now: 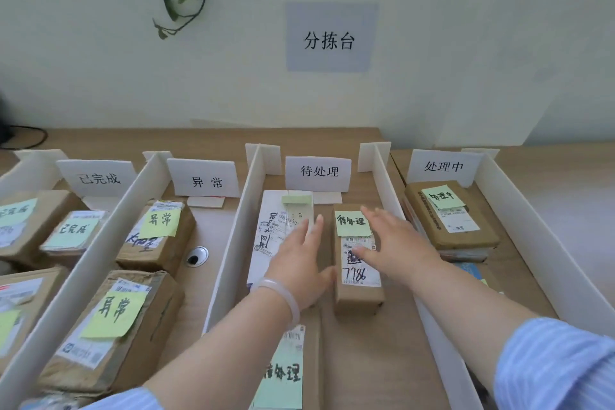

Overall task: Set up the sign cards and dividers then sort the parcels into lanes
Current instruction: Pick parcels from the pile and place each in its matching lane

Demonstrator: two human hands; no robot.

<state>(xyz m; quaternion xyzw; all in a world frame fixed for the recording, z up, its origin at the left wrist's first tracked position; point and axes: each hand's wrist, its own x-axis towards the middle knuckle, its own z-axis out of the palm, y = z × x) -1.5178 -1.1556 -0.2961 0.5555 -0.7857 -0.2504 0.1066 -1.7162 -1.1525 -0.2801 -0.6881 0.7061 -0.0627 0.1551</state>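
Note:
Four lanes divided by white foam boards (233, 226) run across the wooden desk, each with a standing sign card (317, 173) at its far end. In the third lane lie a white parcel (271, 236), a narrow brown box (357, 296) with a green note and "7786" on its label, and a near parcel (288, 373) with a green note. My left hand (299, 263) lies flat with straight fingers over the white parcel, thumb against the brown box's left side. Fingers spread, my right hand (396, 243) rests on top of the brown box.
Brown parcels with green notes fill the left lanes (156, 236) (109, 326) (71, 233). A stack of parcels (449, 220) sits in the right lane. A cable hole (197, 256) opens in the desk. A blue wall sign (329, 38) hangs behind.

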